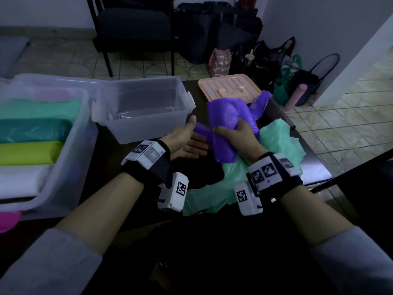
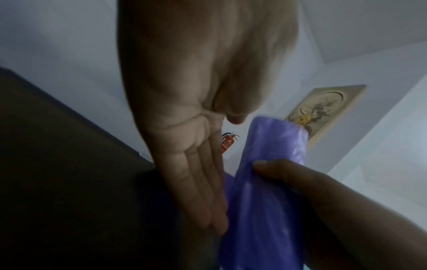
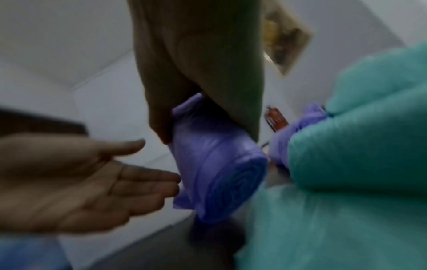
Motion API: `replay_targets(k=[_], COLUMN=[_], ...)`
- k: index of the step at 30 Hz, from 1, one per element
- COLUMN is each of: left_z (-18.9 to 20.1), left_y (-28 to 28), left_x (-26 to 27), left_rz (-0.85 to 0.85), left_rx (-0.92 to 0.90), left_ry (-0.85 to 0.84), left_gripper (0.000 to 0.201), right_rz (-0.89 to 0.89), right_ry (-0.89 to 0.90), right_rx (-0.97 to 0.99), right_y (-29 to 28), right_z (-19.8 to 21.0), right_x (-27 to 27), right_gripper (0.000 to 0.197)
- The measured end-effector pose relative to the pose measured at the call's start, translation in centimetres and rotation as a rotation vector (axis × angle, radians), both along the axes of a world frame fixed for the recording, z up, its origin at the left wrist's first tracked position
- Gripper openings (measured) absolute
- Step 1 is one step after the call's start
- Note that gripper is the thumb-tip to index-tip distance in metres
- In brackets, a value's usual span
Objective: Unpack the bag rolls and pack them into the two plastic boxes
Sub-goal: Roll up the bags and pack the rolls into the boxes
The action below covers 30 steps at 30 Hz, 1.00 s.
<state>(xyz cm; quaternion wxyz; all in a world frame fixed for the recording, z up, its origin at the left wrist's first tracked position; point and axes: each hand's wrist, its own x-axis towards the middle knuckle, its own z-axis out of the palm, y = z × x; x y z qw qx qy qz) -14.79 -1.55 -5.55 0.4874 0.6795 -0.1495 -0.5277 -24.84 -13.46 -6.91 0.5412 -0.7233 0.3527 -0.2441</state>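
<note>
My right hand (image 1: 236,133) grips a purple bag roll (image 1: 221,122) still partly wrapped in loose purple plastic, held above the dark table. In the right wrist view the purple roll (image 3: 217,169) shows its coiled end below my fingers. My left hand (image 1: 187,141) is open, palm up, fingers straight, just left of the roll and under its trailing end. The left wrist view shows the straight fingers (image 2: 203,191) beside the purple roll (image 2: 268,191). A clear plastic box (image 1: 140,107) stands empty behind my left hand. A larger clear box (image 1: 53,145) at left holds green, teal, lime and white rolls.
Crumpled mint-green plastic wrapping (image 1: 265,162) lies on the table under my right wrist. A peach lid (image 1: 229,88) sits at the table's far side. Beyond the table stand a dark chair (image 1: 134,26) and several bags (image 1: 276,60) on the tiled floor.
</note>
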Motion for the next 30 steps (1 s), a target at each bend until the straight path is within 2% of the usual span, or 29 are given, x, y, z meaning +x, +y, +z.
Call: replay_targets(k=[1,3,5,7,8,10,12,14,16,18,20,22,23,24,25,27,30], left_z=[-0.2,-0.6,-0.9,-1.1,-1.2,-1.8,-2.2,-2.4,-2.7,-2.9,-3.0,-2.8,-2.6,-2.5,-2.4,-1.8,-1.0], left_y=[-0.1,-0.2,-0.3,0.0,0.2,0.4,0.6,0.6,0.4,0.4,0.3,0.2,0.1,-0.1,-0.4,-0.6,-0.8], left_x=[0.1,0.7,1.5,1.6,1.4,1.0,0.6,0.4,0.6,0.5,0.4,0.1,-0.2,-0.3,-0.5,-0.9,-1.1], left_rz=[0.002,0.035,0.105,0.088,0.071,0.077,0.116,0.128,0.124,0.157,0.189,0.232,0.254,0.277,0.303,0.328,0.277], left_rx=[-0.006,-0.045,-0.056,-0.027,-0.023,-0.021,-0.036,-0.038,0.009,0.052,0.075,0.077,0.067,0.057,0.057,0.042,0.059], left_ry=[0.064,0.202,0.266,0.218,0.194,0.174,0.169,0.155,0.103,0.058,0.033,0.030,0.031,0.028,0.021,0.037,0.070], left_gripper=[0.076,0.074,0.064,0.048,0.035,0.014,0.011,0.008,0.005,0.005,0.015,0.028,0.030,0.031,0.032,0.038,0.048], right_rz=[0.111,0.373,0.548,0.616,0.612,0.559,0.518,0.554,0.650,0.657,0.455,0.229,0.208,0.223,0.250,0.301,0.368], right_ry=[-0.002,0.033,0.108,0.129,0.144,0.210,0.276,0.268,0.260,0.296,0.270,0.311,0.389,0.454,0.505,0.597,0.652], right_rx=[-0.199,-0.472,-0.839,-1.182,-1.272,-1.332,-1.280,-1.142,-0.994,-0.827,-0.624,-0.403,-0.289,-0.194,-0.156,-0.250,-0.334], right_y=[0.5,1.5,2.4,2.7,2.8,3.0,3.1,3.0,2.8,2.9,3.0,3.1,3.4,3.7,4.0,4.8,4.4], right_z=[0.2,0.3,-0.2,-1.0,-1.3,-1.8,-2.2,-2.4,-2.5,-2.6,-3.0,-2.6,-2.3,-2.2,-2.1,-1.9,-1.7], right_x=[-0.3,-1.0,-1.6,-2.1,-2.2,-2.3,-2.3,-2.5,-2.8,-3.1,-3.2,-2.9,-2.7,-2.5,-2.3,-1.9,-1.2], right_gripper=[0.036,0.059,0.057,0.050,0.048,0.049,0.060,0.066,0.063,0.054,0.045,0.027,0.031,0.044,0.056,0.072,0.076])
